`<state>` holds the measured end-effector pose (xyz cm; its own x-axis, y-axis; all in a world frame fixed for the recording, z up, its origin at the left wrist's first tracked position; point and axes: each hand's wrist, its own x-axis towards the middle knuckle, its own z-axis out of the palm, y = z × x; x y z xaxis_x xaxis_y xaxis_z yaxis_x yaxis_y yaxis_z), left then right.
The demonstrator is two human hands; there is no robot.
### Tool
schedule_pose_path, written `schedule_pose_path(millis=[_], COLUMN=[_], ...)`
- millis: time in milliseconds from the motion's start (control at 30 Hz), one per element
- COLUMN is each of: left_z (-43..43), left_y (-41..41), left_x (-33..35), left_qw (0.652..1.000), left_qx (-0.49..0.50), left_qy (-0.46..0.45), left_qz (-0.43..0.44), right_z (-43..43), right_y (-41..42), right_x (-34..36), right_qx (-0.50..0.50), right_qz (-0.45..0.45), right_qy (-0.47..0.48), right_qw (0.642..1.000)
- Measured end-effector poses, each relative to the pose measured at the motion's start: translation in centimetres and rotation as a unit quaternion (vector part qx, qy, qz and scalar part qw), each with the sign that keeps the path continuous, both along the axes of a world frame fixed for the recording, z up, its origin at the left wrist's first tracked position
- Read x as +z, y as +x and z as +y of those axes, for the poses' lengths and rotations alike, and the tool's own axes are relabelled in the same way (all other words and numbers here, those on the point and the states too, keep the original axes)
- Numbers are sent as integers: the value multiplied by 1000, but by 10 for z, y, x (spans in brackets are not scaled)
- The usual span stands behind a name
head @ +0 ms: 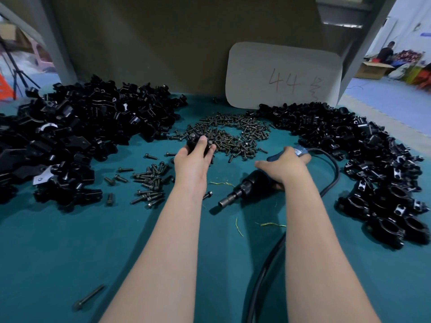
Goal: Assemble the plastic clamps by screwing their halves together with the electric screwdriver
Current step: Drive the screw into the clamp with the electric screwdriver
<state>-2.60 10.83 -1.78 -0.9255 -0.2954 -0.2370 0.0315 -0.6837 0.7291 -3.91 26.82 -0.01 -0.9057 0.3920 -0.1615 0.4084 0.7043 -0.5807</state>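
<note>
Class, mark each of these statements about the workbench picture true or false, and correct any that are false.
1. The left hand holds a black clamp. True.
2. The electric screwdriver is in the left hand. False: the right hand grips it, with the tool low against the table.
3. The white card at the back reads 44. True.
4. The table covering is red. False: it is teal green.
5. A heap of loose screws lies between the left pile and the right pile of black parts. True.
</note>
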Motion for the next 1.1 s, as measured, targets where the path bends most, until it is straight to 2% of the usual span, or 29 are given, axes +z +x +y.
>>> schedule_pose_path(millis=[67,133,200,233,300,367,600,733,867,933,1100], left_z=[1,1,0,-1,-1,0,0,-1,2,3,4], left_y=[-1,-2,-2,-1,1,1,4,4,3,2,2], left_x=[-2,-6,-9,-9,-10,-11,-16,-16,-20,-21,-22], left_qw=[998,981,948,931,905,880,800,759,729,718,706], left_qx=[18,53,86,97,106,99,88,94,80,73,65], left_qy=[-67,-184,-305,-351,-408,-461,-586,-634,-671,-683,-697], left_qz=[-4,-19,-37,-41,-46,-64,-93,-113,-111,-109,-109], right_z=[1,4,6,5,1,-4,-18,-14,-12,-11,-13], right_y=[-4,-7,-8,-8,-6,-5,-1,0,-2,-2,-1], right_x=[-3,-6,-8,-8,-7,-8,-17,-20,-20,-21,-22], right_qx=[-29,-63,-93,-108,-138,-150,-158,-149,-186,-194,-196], right_qz=[28,68,135,171,224,240,280,305,318,325,322], right_qy=[-40,-137,-280,-364,-531,-645,-780,-792,-819,-825,-824], right_qw=[998,986,946,909,805,710,537,508,440,419,422])
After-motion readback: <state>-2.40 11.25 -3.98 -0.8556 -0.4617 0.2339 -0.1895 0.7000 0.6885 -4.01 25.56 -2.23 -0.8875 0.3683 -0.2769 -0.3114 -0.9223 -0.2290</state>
